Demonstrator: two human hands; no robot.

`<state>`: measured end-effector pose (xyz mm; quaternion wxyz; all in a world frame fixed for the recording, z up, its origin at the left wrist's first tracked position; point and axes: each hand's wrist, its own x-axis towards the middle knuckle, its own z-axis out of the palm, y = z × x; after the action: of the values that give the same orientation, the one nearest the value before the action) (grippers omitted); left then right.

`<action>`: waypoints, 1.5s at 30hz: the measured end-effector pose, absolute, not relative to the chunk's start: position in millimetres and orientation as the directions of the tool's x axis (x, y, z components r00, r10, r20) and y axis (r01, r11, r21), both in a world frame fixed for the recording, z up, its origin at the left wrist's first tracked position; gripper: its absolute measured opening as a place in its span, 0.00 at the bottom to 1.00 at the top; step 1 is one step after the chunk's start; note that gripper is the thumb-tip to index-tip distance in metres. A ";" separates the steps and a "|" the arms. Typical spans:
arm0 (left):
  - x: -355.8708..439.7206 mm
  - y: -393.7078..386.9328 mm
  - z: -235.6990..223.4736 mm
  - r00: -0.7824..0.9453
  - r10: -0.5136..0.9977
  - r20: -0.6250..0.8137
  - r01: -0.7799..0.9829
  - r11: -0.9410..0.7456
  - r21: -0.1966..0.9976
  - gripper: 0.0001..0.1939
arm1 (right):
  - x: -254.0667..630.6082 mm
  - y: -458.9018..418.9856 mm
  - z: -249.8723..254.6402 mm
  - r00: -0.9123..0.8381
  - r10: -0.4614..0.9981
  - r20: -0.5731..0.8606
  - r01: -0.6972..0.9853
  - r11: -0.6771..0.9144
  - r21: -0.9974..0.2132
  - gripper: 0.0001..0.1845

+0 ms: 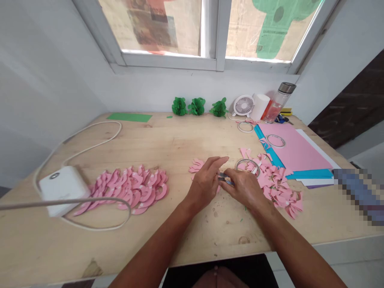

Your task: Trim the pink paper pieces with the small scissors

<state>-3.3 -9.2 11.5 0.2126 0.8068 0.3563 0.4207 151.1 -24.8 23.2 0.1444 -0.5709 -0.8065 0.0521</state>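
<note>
The two hands meet over the middle of the table (180, 148), close to its near edge. The right hand (246, 186) is clamped on a small metal tool (222, 176), which points toward the left hand (207, 180); its kind cannot be told, as the fingers cover most of it. The left hand has its long fingers stretched out above the tool, and whether they pinch anything cannot be told.

Just beyond the left hand lies a small cluster of pink paper petals (196, 165). Well to the left, curved pink paper pieces (138, 188) overlap in a broad pile next to a white box (64, 188) with a looping cable (102, 140). To the right of the right hand, pink paper scraps (276, 184) lie in a loose heap, partly around a ring (239, 163).

Behind the heap, a pink sheet (306, 148) rests over blue paper (313, 174), with another ring on top. Along the wall stand three green paper balls (197, 107), a white fan (243, 105), a white cylinder (261, 107) and a tilted bottle (280, 102). A green strip (129, 117) lies flat at the back left.
</note>
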 end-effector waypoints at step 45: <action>-12.5 4.0 18.5 0.150 0.988 -0.040 -0.590 0.122 0.799 0.31 | 166.8 -12.6 13.0 -0.004 0.974 0.229 0.980 0.050 -0.195 0.15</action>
<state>-12.5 4.0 18.5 0.6842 0.3270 0.3045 0.5764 166.8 -12.6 13.0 0.1516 -0.6893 -0.7084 -0.0100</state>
